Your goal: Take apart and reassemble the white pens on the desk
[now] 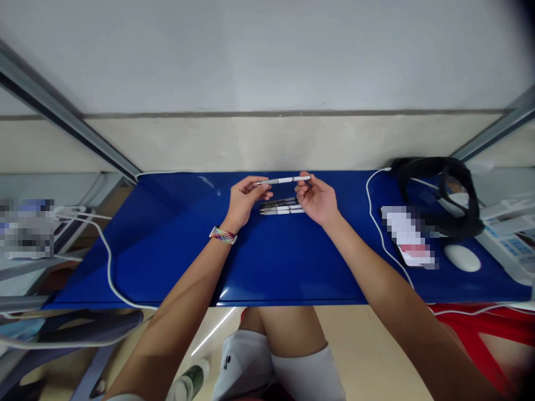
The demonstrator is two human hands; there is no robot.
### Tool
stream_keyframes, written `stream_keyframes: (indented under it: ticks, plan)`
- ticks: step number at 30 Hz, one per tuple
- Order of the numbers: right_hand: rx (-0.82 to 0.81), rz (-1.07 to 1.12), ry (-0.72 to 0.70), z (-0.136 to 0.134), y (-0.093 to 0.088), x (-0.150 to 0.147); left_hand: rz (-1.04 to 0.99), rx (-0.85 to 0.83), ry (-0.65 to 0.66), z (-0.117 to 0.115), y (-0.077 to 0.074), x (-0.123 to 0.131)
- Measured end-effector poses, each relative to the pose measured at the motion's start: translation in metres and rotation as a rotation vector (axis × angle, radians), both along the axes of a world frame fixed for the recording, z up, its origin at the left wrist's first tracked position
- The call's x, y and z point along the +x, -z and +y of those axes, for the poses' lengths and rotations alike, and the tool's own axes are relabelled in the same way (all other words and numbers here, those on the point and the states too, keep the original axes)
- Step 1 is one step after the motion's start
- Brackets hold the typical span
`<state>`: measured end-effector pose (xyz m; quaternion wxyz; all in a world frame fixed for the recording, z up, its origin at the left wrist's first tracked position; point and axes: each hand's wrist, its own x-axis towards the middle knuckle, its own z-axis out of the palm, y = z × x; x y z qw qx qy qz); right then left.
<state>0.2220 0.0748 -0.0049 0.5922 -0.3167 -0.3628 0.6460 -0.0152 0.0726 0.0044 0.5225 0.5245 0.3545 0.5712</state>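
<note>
Both my hands hold one white pen (284, 180) level above the blue table (175, 245). My left hand (244, 201), with a striped band on the wrist, pinches the pen's left tip. My right hand (318, 197) grips its right end with the fingers curled. Just below the held pen, between my hands, three more pens (281, 206) lie side by side on the table.
A white cable (109, 262) runs over the table's left side, another (378, 228) on the right. At the right lie a black strap (443, 195), a white mouse (462, 258) and a blurred card. Metal frame bars rise at both sides.
</note>
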Motion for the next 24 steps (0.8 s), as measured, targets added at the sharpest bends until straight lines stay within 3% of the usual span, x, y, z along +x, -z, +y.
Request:
stream_keyframes:
  ticks: [6, 18, 24]
  plan:
    - [0.037, -0.036, -0.032, -0.002, -0.001, 0.000, -0.020, -0.009, 0.001, 0.002, 0.000, -0.001]
    - [-0.139, 0.339, -0.126, -0.007, -0.012, -0.002, -0.100, -0.052, 0.044, -0.002, -0.005, 0.000]
    - [-0.174, 0.366, -0.103, -0.006, -0.011, -0.003, -0.115, -0.061, 0.038, -0.001, -0.003, 0.000]
